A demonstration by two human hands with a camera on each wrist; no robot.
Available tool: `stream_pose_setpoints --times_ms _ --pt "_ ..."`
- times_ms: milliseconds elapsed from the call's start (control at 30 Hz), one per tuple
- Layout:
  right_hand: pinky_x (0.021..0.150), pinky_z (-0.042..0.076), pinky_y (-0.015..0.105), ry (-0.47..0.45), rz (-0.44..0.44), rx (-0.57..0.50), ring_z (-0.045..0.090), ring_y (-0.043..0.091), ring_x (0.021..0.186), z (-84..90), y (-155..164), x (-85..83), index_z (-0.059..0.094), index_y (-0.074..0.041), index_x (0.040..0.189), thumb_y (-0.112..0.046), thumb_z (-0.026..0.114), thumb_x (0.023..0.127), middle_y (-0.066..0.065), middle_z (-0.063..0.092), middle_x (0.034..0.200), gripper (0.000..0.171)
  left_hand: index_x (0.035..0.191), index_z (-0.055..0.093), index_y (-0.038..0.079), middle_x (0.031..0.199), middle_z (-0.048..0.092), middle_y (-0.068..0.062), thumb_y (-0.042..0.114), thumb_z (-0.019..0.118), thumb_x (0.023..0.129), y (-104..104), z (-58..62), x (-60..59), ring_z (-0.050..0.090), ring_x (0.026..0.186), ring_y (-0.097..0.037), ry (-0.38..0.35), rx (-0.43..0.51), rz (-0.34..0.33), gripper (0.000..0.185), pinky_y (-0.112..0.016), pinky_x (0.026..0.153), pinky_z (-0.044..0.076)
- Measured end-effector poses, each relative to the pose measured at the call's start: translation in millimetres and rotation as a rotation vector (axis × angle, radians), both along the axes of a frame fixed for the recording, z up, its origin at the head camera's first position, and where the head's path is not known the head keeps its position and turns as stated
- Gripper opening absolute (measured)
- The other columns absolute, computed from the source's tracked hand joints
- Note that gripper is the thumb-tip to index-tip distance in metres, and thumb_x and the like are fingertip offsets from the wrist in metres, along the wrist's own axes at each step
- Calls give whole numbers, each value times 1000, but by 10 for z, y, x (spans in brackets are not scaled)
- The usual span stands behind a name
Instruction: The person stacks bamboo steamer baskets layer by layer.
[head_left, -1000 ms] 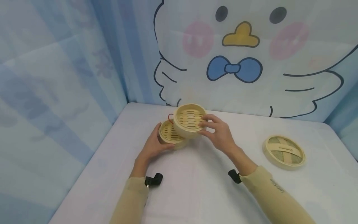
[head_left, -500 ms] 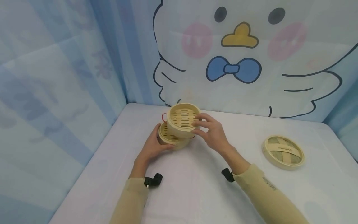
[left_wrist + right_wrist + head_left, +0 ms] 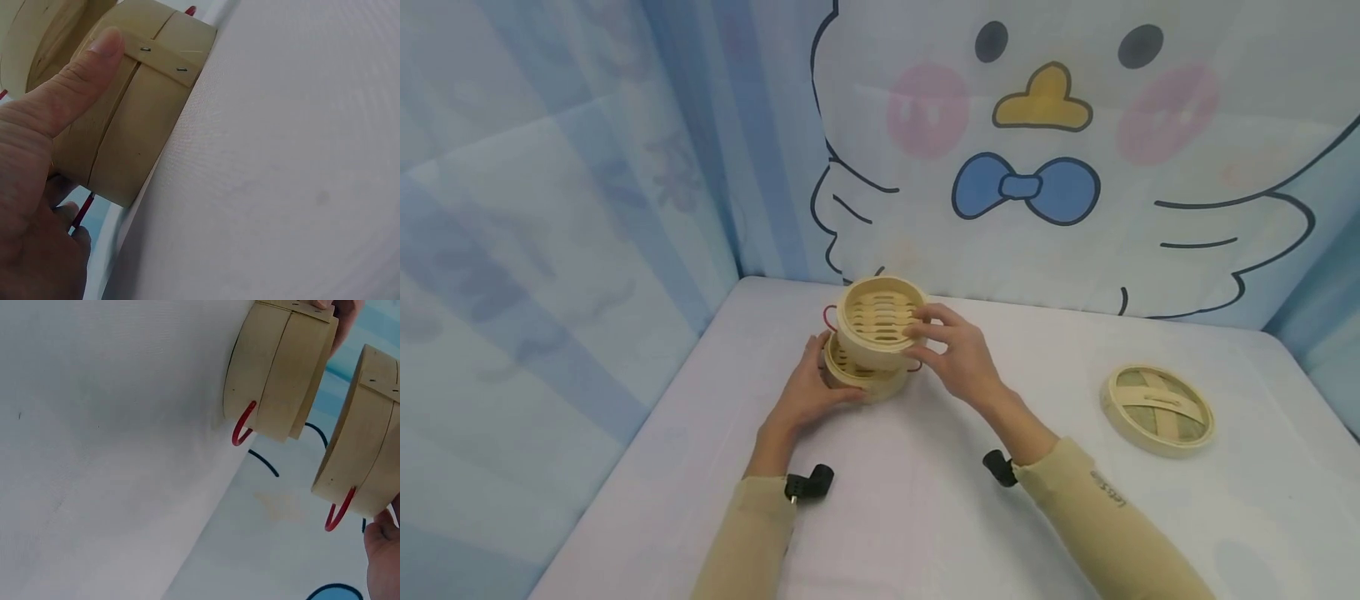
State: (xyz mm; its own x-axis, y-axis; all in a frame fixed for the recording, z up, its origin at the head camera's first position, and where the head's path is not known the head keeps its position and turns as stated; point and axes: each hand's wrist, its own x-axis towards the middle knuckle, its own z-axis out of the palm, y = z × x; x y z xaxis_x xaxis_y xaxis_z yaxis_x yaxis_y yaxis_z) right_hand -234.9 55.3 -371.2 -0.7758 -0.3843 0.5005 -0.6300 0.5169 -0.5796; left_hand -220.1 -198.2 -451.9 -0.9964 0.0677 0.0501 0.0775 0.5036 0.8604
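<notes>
On the white table, a round bamboo steamer basket [image 3: 880,387] with a slatted base stands upright. My left hand [image 3: 807,390] grips its left side, the thumb lying along the front wall in the left wrist view. Over it, my right hand [image 3: 957,353] holds a second bamboo steamer basket [image 3: 874,357] by its right rim, thumb below and fingers on top. The right wrist view shows a gap between the lower basket [image 3: 275,372] and the raised basket [image 3: 362,428]. Each carries a red loop handle. The raised basket hides much of the lower one's inside.
A round woven bamboo lid [image 3: 1159,412] with a strap handle lies on the right of the white table [image 3: 910,500]. A curtain [image 3: 1022,250] with a cartoon bird hangs along the table's back edge, and a blue patterned curtain [image 3: 550,250] on the left.
My right hand has carried the raised basket leftward, so that it overlaps more of the lower basket. My left hand and the lower basket have stayed nearly in place.
</notes>
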Motion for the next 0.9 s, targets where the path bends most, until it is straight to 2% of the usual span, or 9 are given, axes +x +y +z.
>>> stream_pose_setpoints --times_ms 100,300,533,900 --pt "103 49 45 -7 3 9 56 30 121 -20 -23 -2 77 -1 106 -5 84 82 12 63 125 25 161 20 16 167 14 -14 34 95 70 -7 1 2 5 153 -30 -22 -16 18 118 -50 122 13" --pt "103 48 47 -9 12 5 56 31 123 -47 -82 -7 77 -1 105 -5 84 81 12 63 124 25 161 21 15 167 13 -17 35 95 69 -18 -6 -11 8 153 -33 -26 -16 26 120 -52 121 15" --pt "103 49 44 -27 13 23 55 30 124 -70 -136 -9 77 -2 107 -7 84 82 11 63 125 26 159 23 7 163 22 -17 31 95 71 -44 -41 -26 16 151 -32 -21 -14 25 117 -48 122 17" --pt "101 50 44 -35 16 23 56 30 122 -67 -176 -17 78 -2 106 -7 84 82 10 63 125 25 156 28 7 155 36 -14 29 96 68 -56 -59 -45 37 140 -29 12 24 11 114 -47 117 29"
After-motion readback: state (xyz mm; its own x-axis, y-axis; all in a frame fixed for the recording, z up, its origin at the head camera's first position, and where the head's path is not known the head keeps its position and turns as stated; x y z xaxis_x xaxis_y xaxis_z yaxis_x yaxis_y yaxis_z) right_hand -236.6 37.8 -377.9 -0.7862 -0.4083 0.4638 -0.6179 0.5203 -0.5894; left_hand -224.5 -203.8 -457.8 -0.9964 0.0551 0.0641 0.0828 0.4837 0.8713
